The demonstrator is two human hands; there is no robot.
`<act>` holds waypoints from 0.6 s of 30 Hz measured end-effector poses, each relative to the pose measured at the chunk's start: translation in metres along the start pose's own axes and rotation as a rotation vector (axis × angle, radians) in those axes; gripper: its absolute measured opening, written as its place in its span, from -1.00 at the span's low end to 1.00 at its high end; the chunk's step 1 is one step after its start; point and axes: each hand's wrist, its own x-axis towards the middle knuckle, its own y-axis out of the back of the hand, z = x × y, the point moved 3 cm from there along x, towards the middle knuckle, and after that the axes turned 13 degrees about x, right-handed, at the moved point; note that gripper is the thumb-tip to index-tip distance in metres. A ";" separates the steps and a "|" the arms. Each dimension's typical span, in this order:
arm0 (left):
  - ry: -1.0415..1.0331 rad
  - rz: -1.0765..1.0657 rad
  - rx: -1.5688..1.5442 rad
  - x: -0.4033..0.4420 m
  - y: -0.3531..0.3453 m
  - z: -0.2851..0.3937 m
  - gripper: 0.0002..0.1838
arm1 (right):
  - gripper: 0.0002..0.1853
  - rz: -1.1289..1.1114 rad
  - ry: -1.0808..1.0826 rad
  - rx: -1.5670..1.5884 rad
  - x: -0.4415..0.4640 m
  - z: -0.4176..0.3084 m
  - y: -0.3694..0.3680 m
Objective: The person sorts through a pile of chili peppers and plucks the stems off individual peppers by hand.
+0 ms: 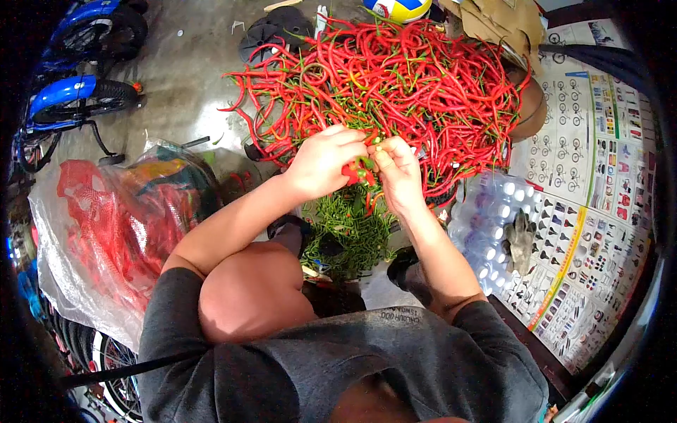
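My left hand [326, 161] is closed around a few red chili peppers [350, 173], their green stem ends pointing toward the right hand. Close beside it, my right hand [396, 171] has thumb and fingertips pinched at the green stems. Beyond both hands spreads a big heap of long red chili peppers [423, 92] with green stems. Below the hands, between my legs, lies a pile of loose green stems [349, 236]. The fingers partly hide the peppers in my grip.
Left of me are a clear plastic bag with red netting [106, 233] and blue bikes [70, 95]. To the right stand shrink-wrapped bottles [486, 225], a grey glove [520, 243] and a printed poster board [564, 162]. A ball [398, 8] and cardboard [497, 28] lie behind the heap.
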 end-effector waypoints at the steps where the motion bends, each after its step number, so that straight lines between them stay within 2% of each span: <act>1: 0.000 -0.001 -0.001 -0.002 -0.003 -0.001 -0.60 | -0.95 0.001 0.000 0.000 0.002 -0.006 0.002; 3: 0.094 -0.085 0.002 -0.006 -0.010 -0.006 -0.64 | -0.92 -0.137 -0.017 -0.411 0.008 -0.021 0.002; 5: 0.120 -0.112 0.065 -0.007 -0.008 -0.006 -0.66 | -0.90 -0.117 -0.019 -0.535 0.010 -0.025 0.009; 7: 0.147 -0.139 0.126 -0.005 -0.005 -0.004 -0.68 | -0.86 -0.181 0.264 -0.801 0.007 -0.033 -0.002; 8: 0.139 -0.187 0.196 -0.003 -0.003 -0.002 -0.72 | -0.81 -0.178 0.142 -0.848 0.003 -0.037 -0.012; 9: 0.126 -0.234 0.268 -0.002 -0.003 0.000 -0.75 | -0.81 -0.204 0.147 -0.949 0.002 -0.037 -0.016; 10: 0.073 -0.226 0.377 -0.003 -0.006 -0.001 -0.84 | -0.80 -0.235 0.269 -1.031 0.002 -0.032 -0.016; 11: 0.041 -0.222 0.368 -0.001 -0.004 0.000 -0.84 | -0.79 -0.250 0.397 -1.122 0.001 -0.031 -0.017; 13: 0.055 -0.281 0.571 0.000 -0.002 0.004 -0.87 | -0.84 -0.140 0.348 -1.159 -0.003 -0.032 -0.019; 15: 0.049 -0.302 0.672 0.003 -0.003 0.007 -0.88 | -0.77 -0.110 0.203 -1.206 -0.003 -0.028 -0.017; 17: -0.022 -0.306 0.719 0.003 -0.004 0.010 -0.91 | -0.78 -0.074 0.211 -1.065 -0.004 -0.026 -0.014; 18: -0.034 -0.341 0.697 0.003 -0.003 0.012 -0.89 | -0.77 -0.004 0.067 -0.966 -0.003 -0.019 -0.008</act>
